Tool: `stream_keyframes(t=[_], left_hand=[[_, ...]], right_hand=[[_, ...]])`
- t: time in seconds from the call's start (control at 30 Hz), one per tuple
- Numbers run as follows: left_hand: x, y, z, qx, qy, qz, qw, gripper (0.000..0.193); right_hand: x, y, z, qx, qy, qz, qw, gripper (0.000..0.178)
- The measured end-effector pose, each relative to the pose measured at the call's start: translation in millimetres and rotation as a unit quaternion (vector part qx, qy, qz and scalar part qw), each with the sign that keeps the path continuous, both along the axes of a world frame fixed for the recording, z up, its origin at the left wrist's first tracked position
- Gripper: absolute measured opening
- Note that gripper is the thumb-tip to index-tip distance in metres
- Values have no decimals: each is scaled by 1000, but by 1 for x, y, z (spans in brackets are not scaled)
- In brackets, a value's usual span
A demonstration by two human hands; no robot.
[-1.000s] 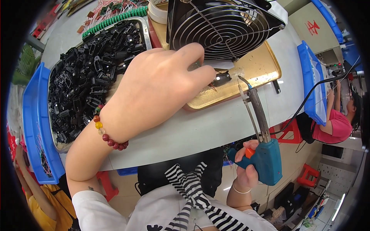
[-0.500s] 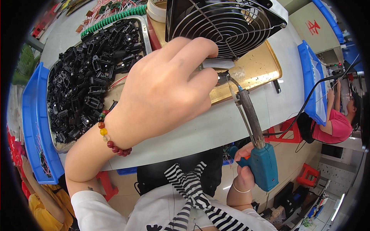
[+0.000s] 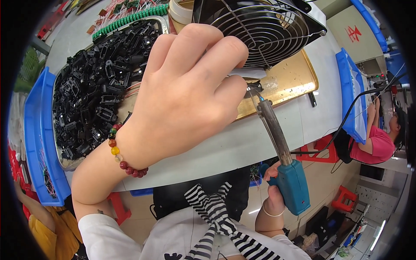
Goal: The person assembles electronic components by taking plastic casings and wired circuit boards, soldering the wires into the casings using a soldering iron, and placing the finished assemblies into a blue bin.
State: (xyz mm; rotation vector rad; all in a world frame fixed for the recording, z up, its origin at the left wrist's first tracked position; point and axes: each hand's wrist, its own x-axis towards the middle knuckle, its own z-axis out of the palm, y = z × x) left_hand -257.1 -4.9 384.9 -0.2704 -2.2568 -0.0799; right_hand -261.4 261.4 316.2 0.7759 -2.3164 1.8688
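My right hand [image 3: 274, 193] is wrapped round the teal handle of a soldering gun [image 3: 293, 185] at the lower right. Its long metal barrel points up and away, and the thin tip reaches a small black plastic part [image 3: 255, 85] beside my left fingers. My left hand [image 3: 190, 89], with a bead bracelet at the wrist, is bent over the gold tray [image 3: 291, 80], its fingers closed at one end of that part. The fingertips are mostly hidden behind the hand. A wire-grille fan [image 3: 260, 32] stands just beyond, facing the hands.
Left of my left arm, a metal tray [image 3: 165, 27] holds a heap of black plastic parts [image 3: 93, 95]. Blue bins [image 3: 47, 138] stand at both table ends. A black cable [image 3: 342, 123] runs off right. Co-workers sit at both sides; one wears pink [image 3: 375, 145].
The soldering gun's barrel and tip have shifted left, closer to my left fingers. My left hand's upper fingers have risen slightly and curled differently. The whole view has moved a little.
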Motion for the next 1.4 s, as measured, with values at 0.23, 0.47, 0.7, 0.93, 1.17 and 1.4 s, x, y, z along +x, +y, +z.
stream_keyframes(t=[0.23,0.47,0.7,0.93,1.17,1.4], left_hand=[[0,0,1,0,-8,-1,1000,17],[-1,-1,-2,7,-2,-3,1000,17],[-2,-1,-3,7,-8,3,1000,17],[-3,-2,-2,7,-8,-2,1000,17],[-2,-2,-4,10,-13,-3,1000,17],[-3,-3,-4,1,-22,-18,1000,16]], right_hand=[[-1,10,-13,17,19,1,1000,40],[-2,6,-6,37,18,10,999,39],[-1,-2,2,15,-2,2,1000,37],[-2,-7,7,-24,-28,7,999,39],[0,-7,9,-24,-36,2,999,40],[3,-11,12,-65,-96,6,993,51]])
